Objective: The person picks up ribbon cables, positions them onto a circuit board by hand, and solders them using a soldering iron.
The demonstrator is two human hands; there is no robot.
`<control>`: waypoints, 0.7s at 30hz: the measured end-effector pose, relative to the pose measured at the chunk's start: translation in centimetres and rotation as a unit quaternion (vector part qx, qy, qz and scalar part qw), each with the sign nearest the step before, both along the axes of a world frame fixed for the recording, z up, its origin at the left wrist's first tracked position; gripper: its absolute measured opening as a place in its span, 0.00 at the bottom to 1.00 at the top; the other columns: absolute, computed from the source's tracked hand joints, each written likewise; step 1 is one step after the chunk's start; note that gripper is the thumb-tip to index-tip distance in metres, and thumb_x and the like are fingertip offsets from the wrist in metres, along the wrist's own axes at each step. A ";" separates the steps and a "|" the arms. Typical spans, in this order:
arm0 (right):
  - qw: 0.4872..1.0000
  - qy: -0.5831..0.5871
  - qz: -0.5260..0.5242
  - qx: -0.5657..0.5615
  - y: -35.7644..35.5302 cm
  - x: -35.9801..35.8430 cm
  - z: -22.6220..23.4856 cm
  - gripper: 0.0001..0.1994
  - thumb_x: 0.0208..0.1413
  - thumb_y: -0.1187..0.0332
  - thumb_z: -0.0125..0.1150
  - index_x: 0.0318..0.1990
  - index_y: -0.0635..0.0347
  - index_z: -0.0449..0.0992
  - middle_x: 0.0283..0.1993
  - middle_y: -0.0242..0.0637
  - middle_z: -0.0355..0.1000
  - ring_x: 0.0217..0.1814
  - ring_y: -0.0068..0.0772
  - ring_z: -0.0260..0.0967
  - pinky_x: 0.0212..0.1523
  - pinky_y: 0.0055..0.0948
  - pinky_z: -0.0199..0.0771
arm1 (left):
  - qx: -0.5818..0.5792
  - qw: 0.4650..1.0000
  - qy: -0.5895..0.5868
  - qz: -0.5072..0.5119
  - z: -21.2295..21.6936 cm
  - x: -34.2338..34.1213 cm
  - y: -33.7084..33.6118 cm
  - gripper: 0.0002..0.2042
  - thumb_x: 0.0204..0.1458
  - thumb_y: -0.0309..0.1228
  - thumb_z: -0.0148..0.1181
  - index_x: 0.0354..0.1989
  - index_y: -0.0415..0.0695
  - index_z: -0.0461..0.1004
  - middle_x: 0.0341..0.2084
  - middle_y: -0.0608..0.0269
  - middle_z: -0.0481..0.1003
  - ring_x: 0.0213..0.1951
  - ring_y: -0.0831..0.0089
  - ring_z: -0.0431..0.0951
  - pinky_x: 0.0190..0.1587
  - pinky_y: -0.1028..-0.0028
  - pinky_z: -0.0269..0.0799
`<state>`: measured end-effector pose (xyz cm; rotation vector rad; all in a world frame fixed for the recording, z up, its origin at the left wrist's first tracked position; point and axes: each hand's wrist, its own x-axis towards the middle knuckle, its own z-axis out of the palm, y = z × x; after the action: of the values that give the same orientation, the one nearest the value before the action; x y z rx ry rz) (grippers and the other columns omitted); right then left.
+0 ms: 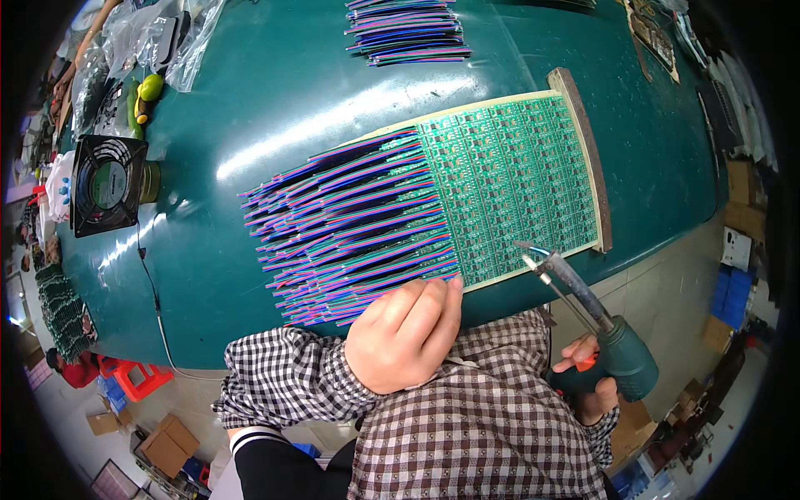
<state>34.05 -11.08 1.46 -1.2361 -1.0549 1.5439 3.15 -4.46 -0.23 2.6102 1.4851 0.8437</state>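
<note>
A green circuit board panel (508, 183), divided into many small repeated boards, lies tilted on the bench. Rows of flat multicoloured ribbon wires (350, 217) fan out leftward from its left part. My left hand (404, 333) is closed at the panel's near edge, its fingertips pinching the end of the nearest ribbon wire. In my right hand (598, 400) is a soldering gun (629, 358) with a dark green body, fingers wrapped round its grip by a red trigger. Its tip and a thin metal feed tube beside it hover over the panel's near right part; contact cannot be made out.
A wooden strip (581, 158) borders the panel's right end. More ribbon wires (408, 33) lie bundled at the far side. To the left stands a black fan (108, 185) with a cord, near plastic bags (142, 42). A red stool (137, 379) is on the floor.
</note>
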 end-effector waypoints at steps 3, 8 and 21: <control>0.999 0.001 -0.002 -0.033 -0.2 -0.6 0.7 0.37 0.57 0.42 0.69 0.56 0.72 0.70 0.44 0.47 0.75 0.47 0.42 0.78 0.55 0.38 0.78 | -0.007 1.000 -0.019 0.008 0.1 0.1 -0.2 0.17 0.40 0.22 0.68 0.42 0.35 0.85 0.37 0.58 0.77 0.33 0.68 0.80 0.33 0.72 0.79; 0.996 -0.010 -0.019 -0.089 -0.6 -0.6 1.1 0.34 0.50 0.43 0.78 0.45 0.69 0.77 0.40 0.46 0.79 0.43 0.41 0.80 0.48 0.42 0.82 | 0.013 0.999 -0.029 0.012 -0.2 0.1 -0.3 0.16 0.40 0.22 0.67 0.41 0.34 0.84 0.36 0.56 0.78 0.33 0.67 0.81 0.34 0.73 0.79; 0.967 -0.216 0.120 0.062 1.6 -1.1 2.0 0.27 0.51 0.43 0.77 0.40 0.62 0.84 0.33 0.34 0.82 0.32 0.34 0.80 0.37 0.33 0.80 | 0.005 1.000 0.017 -0.010 -0.2 -0.4 -0.1 0.14 0.46 0.27 0.62 0.41 0.34 0.83 0.38 0.58 0.77 0.39 0.67 0.80 0.40 0.75 0.77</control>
<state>32.94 -9.53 3.43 -1.4349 -1.6093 1.3853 2.76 -4.60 -0.46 2.6544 1.4633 0.8115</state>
